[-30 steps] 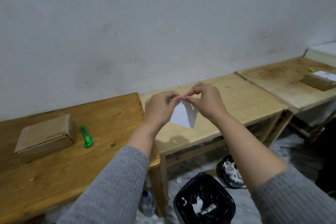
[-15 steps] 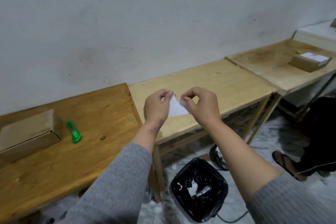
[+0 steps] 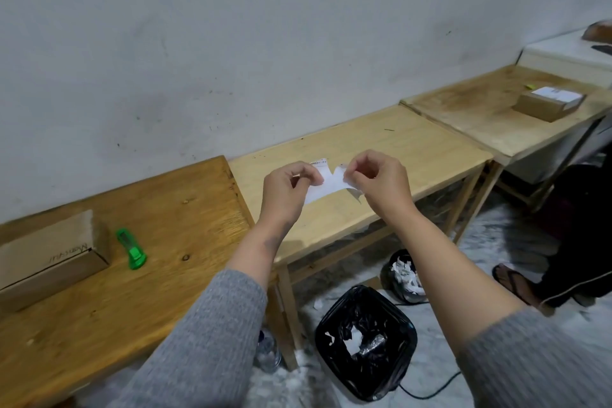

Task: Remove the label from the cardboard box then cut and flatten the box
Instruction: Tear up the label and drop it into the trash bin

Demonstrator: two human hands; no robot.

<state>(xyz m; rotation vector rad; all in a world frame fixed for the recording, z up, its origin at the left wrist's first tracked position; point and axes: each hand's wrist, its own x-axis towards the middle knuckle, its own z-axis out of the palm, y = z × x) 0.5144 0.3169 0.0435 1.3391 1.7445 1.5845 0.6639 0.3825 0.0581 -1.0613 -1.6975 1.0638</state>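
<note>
White paper label [image 3: 326, 185] is off the box, held in the air over the light wooden surface [image 3: 381, 156], torn partway down from its top edge. Left hand [image 3: 288, 187] pinches the left part, right hand [image 3: 381, 180] pinches the right part, fingers of both curled on the paper, hands slightly apart. Plain brown cardboard box [image 3: 49, 257] sits closed at the far left on the darker wooden surface [image 3: 172, 242], well apart from the hands. Green plastic box cutter [image 3: 130, 248] lies just beside the box on its right, not touching it. Below the hands, on the floor: black bag-lined bin [image 3: 366, 341] with white scraps inside, a second smaller bin [image 3: 404, 276] of paper scraps behind it. Another brown box with a white label [image 3: 548, 103] rests on the far right surface.
</note>
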